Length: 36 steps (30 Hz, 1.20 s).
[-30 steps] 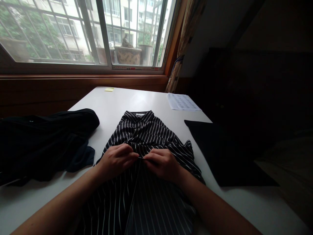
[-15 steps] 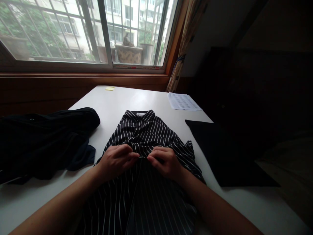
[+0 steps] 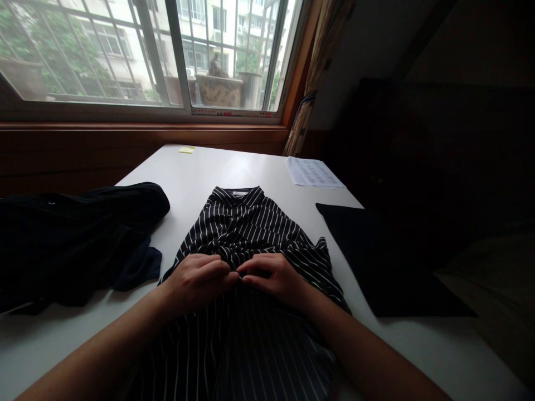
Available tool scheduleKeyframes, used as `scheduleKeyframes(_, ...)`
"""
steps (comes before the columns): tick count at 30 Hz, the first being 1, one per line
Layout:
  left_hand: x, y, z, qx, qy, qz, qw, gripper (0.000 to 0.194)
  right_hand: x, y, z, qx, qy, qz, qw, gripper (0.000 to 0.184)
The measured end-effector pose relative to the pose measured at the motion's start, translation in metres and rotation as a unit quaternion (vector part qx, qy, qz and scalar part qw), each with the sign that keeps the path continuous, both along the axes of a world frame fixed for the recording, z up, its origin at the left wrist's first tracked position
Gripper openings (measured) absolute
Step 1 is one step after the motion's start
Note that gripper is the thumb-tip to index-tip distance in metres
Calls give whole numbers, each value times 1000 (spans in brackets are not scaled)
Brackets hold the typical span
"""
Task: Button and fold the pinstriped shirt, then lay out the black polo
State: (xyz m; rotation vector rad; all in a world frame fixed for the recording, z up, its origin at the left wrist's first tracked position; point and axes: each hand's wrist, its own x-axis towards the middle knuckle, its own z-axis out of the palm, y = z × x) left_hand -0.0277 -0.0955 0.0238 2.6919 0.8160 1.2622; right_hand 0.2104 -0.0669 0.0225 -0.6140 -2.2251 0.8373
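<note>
Mid-frame, my left hand (image 3: 201, 280) and right hand (image 3: 273, 275) pinch the black, white-striped collared fabric shirt (image 3: 246, 231), its length running up-frame.

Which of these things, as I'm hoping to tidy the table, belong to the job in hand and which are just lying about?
In use:
- striped shirt
- left hand and right hand, both at its front

Apparently just lying about:
- dark garment, left
- flat black cloth, right
- printed papers
- yellow slip
</note>
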Motion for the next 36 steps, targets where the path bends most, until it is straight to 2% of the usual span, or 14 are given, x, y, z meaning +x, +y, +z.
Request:
scheduleKeyframes(9,0,0,-3,-2,8,-3,1000,10,-1,-2,3,-7,22,-17,1000,14)
scheduleKeyframes(14,-3,2,-3,59,49,-3,997,3,-1,-2,2,-11,32,-26,999,11)
scheduleKeyframes(18,-6,4,-2,78,57,-4,995,12,0,-2,2,-14,43,-28,999,9)
scheduleKeyframes(26,-1,2,3,29,51,12,998,13,0,-3,3,-17,36,-34,999,8)
scheduleKeyframes(32,4,5,1,-42,20,27,999,18,0,-3,0,29,45,-56,997,6)
scheduleKeyframes(36,3,7,-1,-52,20,19,998,17,0,-3,-1,65,48,-82,993,7)
